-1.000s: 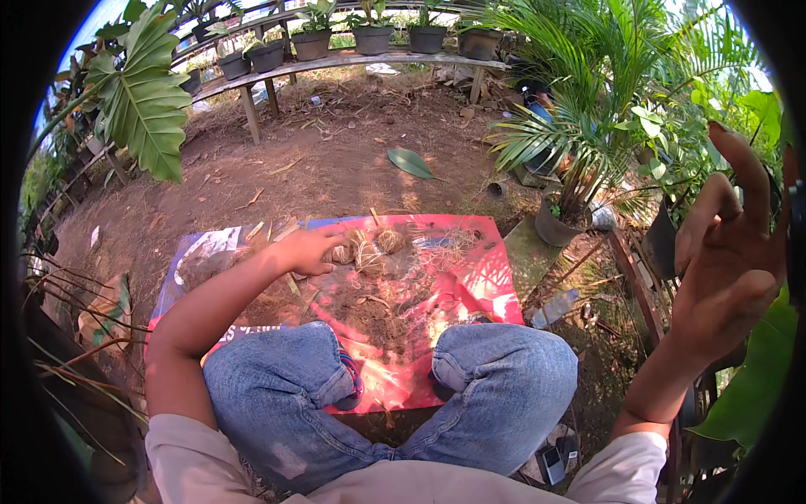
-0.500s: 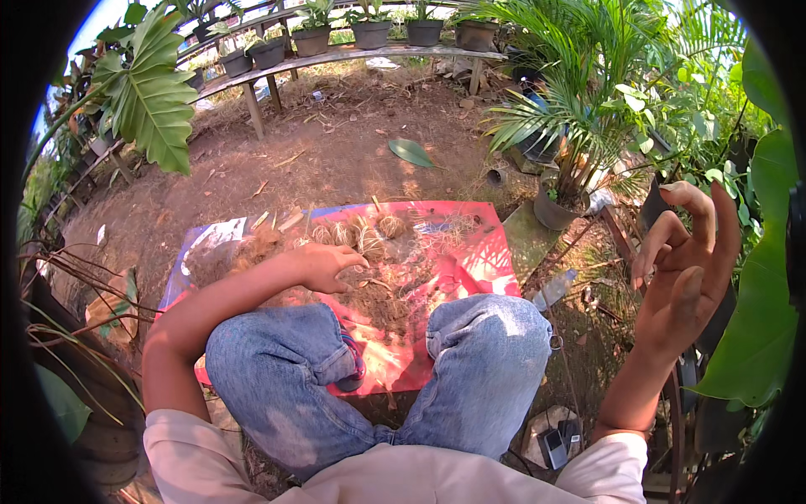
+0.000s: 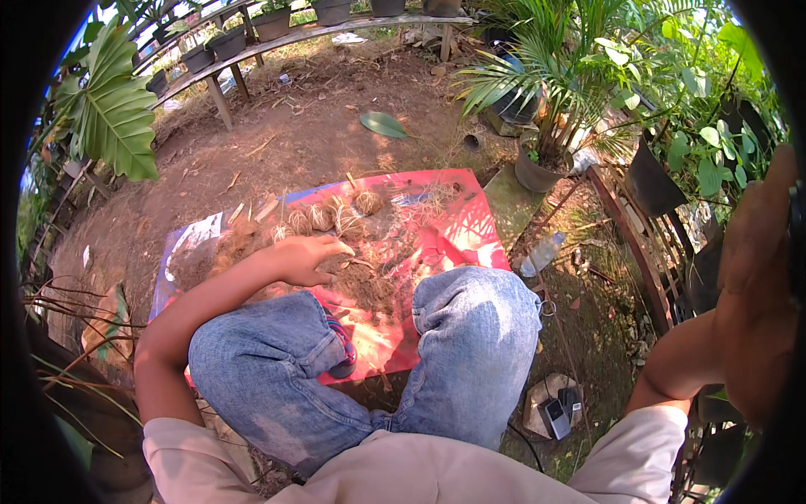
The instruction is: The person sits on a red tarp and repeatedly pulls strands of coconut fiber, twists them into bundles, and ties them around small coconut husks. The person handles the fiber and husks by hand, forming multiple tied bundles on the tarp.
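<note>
My left hand hovers over the red plastic sheet, fingers loosely apart and nothing in them. Just beyond it lie several round bundles of straw-coloured fibre in a row. Loose brown soil or fibre is heaped beside the fingertips. My right hand is raised close to the camera at the far right, large and dark in the picture. The rim cuts part of it off, and its fingers do not show clearly. Whether it touches anything cannot be made out.
A clear plastic bottle lies right of the sheet, near a potted palm. Small devices with a cable rest on a stone by my right side. Potted plants stand on a wooden bench at the back. A metal frame edges the right.
My right hand has come up and outward, nearer the camera at the right rim. The whole view has shifted slightly. My left hand stays over the sheet.
</note>
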